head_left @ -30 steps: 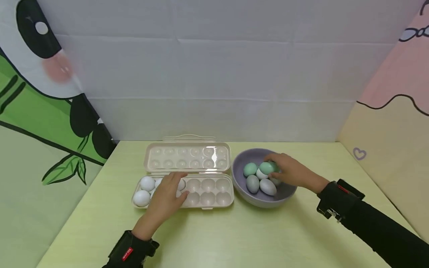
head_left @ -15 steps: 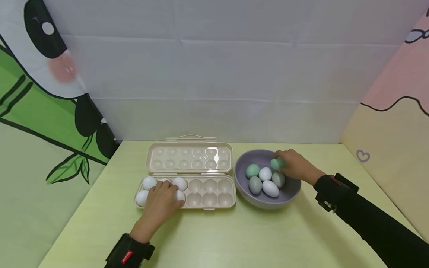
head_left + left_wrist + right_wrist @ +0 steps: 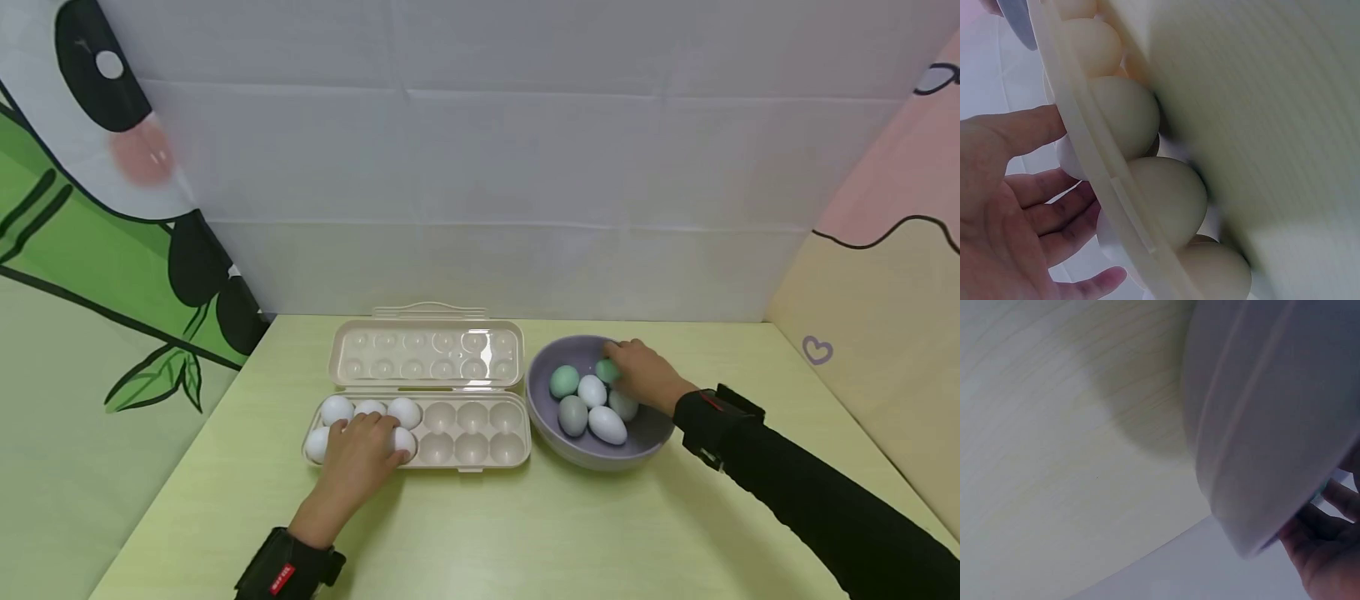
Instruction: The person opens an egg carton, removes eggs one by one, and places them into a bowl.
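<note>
My left hand (image 3: pixel 358 458) lies over the near row of white eggs in a beige egg carton (image 3: pixel 517 454). Its thumb and forefinger close around a white egg (image 3: pixel 405 444) seated there, while the other fingers bend over neighbouring eggs. The left wrist view has the thumb and forefinger on either side of an egg (image 3: pixel 1071 159) above the rim. Inside the purple bowl (image 3: pixel 547 362), my right hand (image 3: pixel 643 375) grips a green egg (image 3: pixel 606 371) near the far right wall. The right wrist view shows those fingers (image 3: pixel 1300 544) reaching over the rim, largely hidden by the bowl.
Around the held egg, the bowl contains another green egg (image 3: pixel 564 381), two white eggs (image 3: pixel 607 425) and two grey eggs (image 3: pixel 572 415). The carton's right cups (image 3: pixel 472 429) are bare. Its lid (image 3: pixel 427 354) lies back toward the wall (image 3: pixel 510 267) behind the table (image 3: pixel 480 533).
My left hand has come down onto the carton's eggs, its fingers closing in. My right hand moved the green egg rightward and lower, then slightly back left within the bowl.
</note>
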Tool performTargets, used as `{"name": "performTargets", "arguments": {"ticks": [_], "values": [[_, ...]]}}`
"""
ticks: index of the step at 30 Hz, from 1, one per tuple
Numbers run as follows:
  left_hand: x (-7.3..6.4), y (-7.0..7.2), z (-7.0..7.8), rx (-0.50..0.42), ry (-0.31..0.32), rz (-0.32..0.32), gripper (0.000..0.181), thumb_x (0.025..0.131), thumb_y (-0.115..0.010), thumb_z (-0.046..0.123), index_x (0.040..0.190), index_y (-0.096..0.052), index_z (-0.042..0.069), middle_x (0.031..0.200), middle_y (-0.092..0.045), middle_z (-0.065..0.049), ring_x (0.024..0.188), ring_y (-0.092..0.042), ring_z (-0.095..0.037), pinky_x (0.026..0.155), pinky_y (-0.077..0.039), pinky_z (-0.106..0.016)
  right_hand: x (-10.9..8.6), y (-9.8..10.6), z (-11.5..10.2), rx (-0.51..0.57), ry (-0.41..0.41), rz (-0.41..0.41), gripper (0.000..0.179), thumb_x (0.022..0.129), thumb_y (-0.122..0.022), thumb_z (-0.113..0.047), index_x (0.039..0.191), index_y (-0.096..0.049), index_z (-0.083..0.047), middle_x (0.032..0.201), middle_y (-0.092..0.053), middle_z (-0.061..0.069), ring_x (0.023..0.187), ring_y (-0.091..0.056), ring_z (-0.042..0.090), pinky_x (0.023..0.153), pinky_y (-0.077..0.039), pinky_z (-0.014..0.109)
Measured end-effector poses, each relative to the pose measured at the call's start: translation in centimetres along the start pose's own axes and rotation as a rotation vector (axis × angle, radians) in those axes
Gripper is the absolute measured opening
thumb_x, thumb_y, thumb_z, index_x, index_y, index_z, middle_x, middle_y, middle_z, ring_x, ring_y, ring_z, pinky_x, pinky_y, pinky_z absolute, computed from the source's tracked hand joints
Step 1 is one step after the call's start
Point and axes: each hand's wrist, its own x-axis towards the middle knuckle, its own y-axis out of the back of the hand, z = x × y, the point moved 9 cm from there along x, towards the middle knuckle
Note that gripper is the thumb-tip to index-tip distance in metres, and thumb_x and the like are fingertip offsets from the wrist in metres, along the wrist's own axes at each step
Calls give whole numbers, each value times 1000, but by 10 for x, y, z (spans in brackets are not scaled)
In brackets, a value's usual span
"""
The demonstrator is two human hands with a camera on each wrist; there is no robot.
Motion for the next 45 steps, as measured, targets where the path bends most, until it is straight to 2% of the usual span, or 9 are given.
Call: {"name": "performTargets", "arguments": {"ticks": [3, 13, 19, 23, 26, 34, 45], "values": [[0, -1, 0, -3, 0, 1, 38, 62, -79, 27, 88, -60, 7, 79, -57, -7, 79, -54, -28, 74, -39, -54, 1, -5, 1, 17, -12, -13, 30, 74, -65, -3, 99, -49, -1, 86, -51, 12, 82, -50, 33, 65, -45, 43], [1, -2, -1, 4, 2, 7, 34, 62, -79, 26, 85, -61, 8, 77, -57, -6, 78, -54, -28, 75, -38, -56, -2, -18, 0, 1, 39, -6, 27, 74, -67, -6, 93, -48, 0, 78, -48, 6, 72, -47, 21, 64, -42, 37], [2, -2, 3, -16, -19, 18, 34, 61, -80, 22, 85, -60, 7, 77, -56, -7, 78, -55, -28, 80, -34, -64, -4, -22, 7, -8, -24, -75, 31, 78, -65, -12, 98, -46, 1, 85, -47, 11, 77, -48, 24, 67, -43, 40], [3, -2, 6, -62, -39, 23, 34, 61, -79, 15, 86, -59, 4, 78, -56, -8, 80, -56, -29, 83, -26, -74, -5, -15, 12, 54, -99, -115, 37, 83, -60, -18, 109, -44, 2, 96, -49, 15, 87, -50, 28, 73, -44, 43], [3, 2, 6, -84, -43, 45, 37, 61, -78, 12, 91, -60, 1, 82, -57, -11, 84, -56, -30, 84, -24, -75, -7, -6, 11, 85, -118, -119, 38, 86, -57, -19, 116, -44, 1, 103, -49, 16, 92, -50, 31, 73, -43, 43], [8, 16, 6, -122, -59, 109, 43, 60, -79, 7, 97, -60, -2, 88, -59, -15, 86, -57, -30, 83, -25, -75, -13, 18, 6, 108, -105, -72, 35, 87, -55, -17, 116, -45, -1, 107, -51, 17, 97, -49, 33, 75, -43, 45], [10, 21, 7, -141, -73, 135, 42, 61, -78, 4, 98, -59, -5, 89, -58, -17, 87, -57, -32, 82, -29, -72, -18, 22, 4, 144, -87, -65, 34, 87, -54, -16, 117, -45, -1, 110, -51, 19, 99, -49, 33, 78, -43, 46]]}}
